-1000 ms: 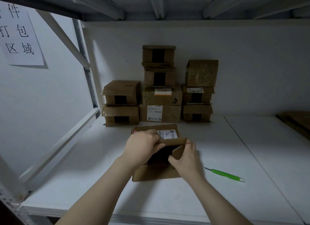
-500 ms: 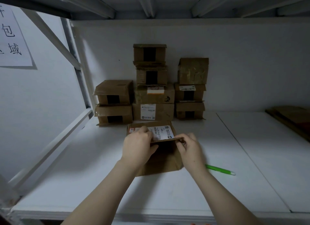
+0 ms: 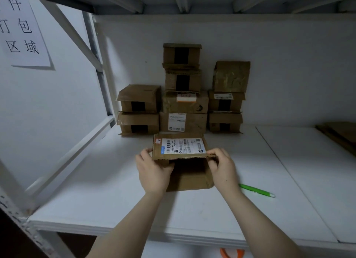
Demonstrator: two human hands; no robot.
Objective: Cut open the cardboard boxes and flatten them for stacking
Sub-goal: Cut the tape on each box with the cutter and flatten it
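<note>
A small cardboard box [image 3: 189,177] with a white shipping label on its top panel lies on the white shelf [image 3: 115,200] in front of me, its near end open and dark inside. My left hand [image 3: 154,171] grips the box's left edge. My right hand [image 3: 221,167] pinches the right corner of the top panel. A green box cutter [image 3: 256,190] lies on the shelf just right of my right wrist, untouched.
Several taped cardboard boxes [image 3: 183,96] are stacked against the back wall. Flat cardboard [image 3: 341,134] lies at the far right. A slanted white frame brace [image 3: 77,151] runs along the left. A paper sign [image 3: 21,30] hangs on the left wall.
My hands moved apart from the box's open end to its left and right edges. The labelled top panel now lies flatter and more in view.
</note>
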